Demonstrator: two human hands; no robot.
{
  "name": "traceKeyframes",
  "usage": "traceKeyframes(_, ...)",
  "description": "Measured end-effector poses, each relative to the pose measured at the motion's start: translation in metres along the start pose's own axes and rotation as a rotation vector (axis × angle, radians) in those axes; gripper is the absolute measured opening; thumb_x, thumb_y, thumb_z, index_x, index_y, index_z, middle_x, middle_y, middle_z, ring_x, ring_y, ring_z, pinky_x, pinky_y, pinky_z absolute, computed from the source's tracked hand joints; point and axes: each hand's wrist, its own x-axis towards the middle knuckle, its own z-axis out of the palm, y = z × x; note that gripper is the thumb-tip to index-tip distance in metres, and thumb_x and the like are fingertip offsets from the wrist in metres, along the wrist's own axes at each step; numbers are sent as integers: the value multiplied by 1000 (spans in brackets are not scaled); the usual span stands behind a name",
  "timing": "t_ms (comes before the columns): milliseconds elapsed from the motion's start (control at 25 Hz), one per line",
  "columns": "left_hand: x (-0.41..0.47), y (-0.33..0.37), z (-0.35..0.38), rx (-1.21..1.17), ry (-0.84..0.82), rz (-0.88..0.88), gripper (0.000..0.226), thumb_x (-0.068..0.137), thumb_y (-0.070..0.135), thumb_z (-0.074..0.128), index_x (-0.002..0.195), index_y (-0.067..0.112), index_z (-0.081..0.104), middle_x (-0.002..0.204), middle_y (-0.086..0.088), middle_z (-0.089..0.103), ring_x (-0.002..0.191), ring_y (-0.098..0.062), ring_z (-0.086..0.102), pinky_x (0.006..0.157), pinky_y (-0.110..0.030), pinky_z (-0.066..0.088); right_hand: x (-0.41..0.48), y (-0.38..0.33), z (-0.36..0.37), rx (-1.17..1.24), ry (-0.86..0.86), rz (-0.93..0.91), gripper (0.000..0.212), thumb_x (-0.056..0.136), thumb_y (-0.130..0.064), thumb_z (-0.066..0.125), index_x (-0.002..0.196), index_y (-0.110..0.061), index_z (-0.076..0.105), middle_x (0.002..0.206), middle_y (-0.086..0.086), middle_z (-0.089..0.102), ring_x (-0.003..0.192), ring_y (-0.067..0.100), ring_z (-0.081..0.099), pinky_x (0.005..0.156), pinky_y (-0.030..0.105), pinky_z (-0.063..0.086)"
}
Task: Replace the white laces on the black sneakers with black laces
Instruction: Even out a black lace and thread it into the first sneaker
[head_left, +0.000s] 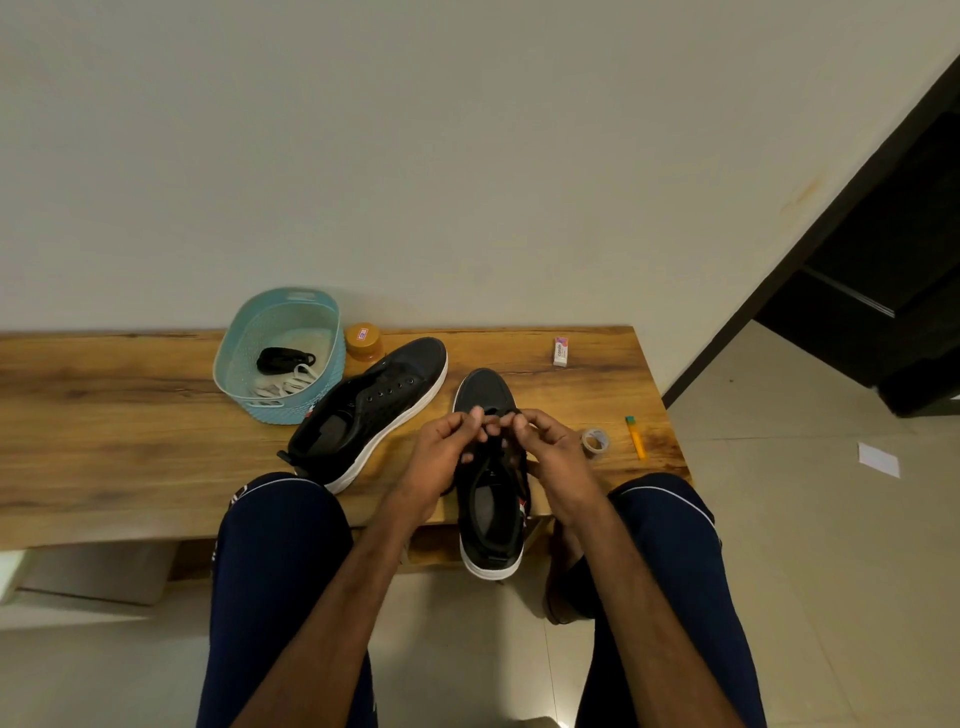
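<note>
— When the table is read from its left end, what comes first?

— A blue basket. It holds a coiled black lace and, nearer the person, the white laces. An orange jar stands just beside the basket's right wall.

— And the footwear?

— The unlaced sneaker lies diagonally against the basket, eyelets empty, toe pointing away to the right. The second sneaker lies to its right, toe pointing away from the person, heel overhanging the near table edge.

— State of the hands?

— The left hand has its fingers curled, thumb and forefinger closed together on the working black lace above the forward eyelets of the second sneaker. The right hand mirrors it, fingertips pinching the same lace. The two hands nearly touch.

— Items further right?

— An eraser near the far edge, a tape roll just beside the right hand, then an orange marker.
</note>
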Motion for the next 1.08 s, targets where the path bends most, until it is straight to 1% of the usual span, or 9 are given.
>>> traceKeyframes(80,2,0,4,-75,59,13,44,100,38,49,102,-1,68,84,5,74,93,-13,68,86,-30,52,3,6,8,114,85,24,18,101,-15,53,99,-10,70,90,4,74,84,11,70,71,23,54)
traceKeyframes(120,3,1,5,-105,65,31,43,101,36,48,102,-3,67,81,4,73,88,-11,69,83,-26,54,4,8,11,156,112,29,19,102,-14,52,100,-9,70,89,5,73,82,10,69,71,23,55)
traceKeyframes(240,4,-1,7,-103,50,123,30,103,22,47,105,0,68,94,-7,74,86,-11,70,75,-18,54,8,14,11,160,126,31,25,104,-13,47,111,-6,70,89,5,70,83,9,68,74,21,54)
traceKeyframes(400,7,-8,6,-26,7,191,30,104,17,44,116,5,68,105,-11,73,99,-22,70,89,-28,55,12,25,9,73,128,0,26,102,-6,51,116,-11,71,93,4,73,87,13,66,82,24,54)
traceKeyframes(600,7,-12,8,-10,-25,171,30,103,17,46,119,3,68,110,-12,72,106,-24,67,95,-31,53,17,31,7,169,206,14,19,95,-2,60,111,-3,71,89,10,75,81,15,68,83,29,56)
traceKeyframes(760,9,-11,5,121,45,238,21,94,10,63,113,11,72,105,-4,75,99,-15,71,93,-32,55,16,31,12,219,259,-3,12,92,2,63,101,-5,69,81,7,76,72,12,69,76,26,57)
traceKeyframes(920,6,-9,3,128,158,270,13,78,7,79,90,13,77,84,-3,77,82,-18,74,86,-41,59,17,36,15,203,320,0,13,89,2,68,97,-7,62,75,6,75,67,14,68,74,33,56)
traceKeyframes(1000,6,-11,3,249,190,320,15,74,12,84,83,13,72,77,-1,75,76,-14,74,78,-39,61,17,40,16,153,336,-8,11,89,1,69,94,-8,67,74,5,74,70,15,68,73,31,56)
traceKeyframes(1080,7,-11,3,395,226,347,27,72,21,85,87,16,64,75,2,73,73,-7,72,71,-32,61,16,43,17,96,342,-21,10,89,0,69,91,-10,71,78,8,74,75,17,69,74,31,55)
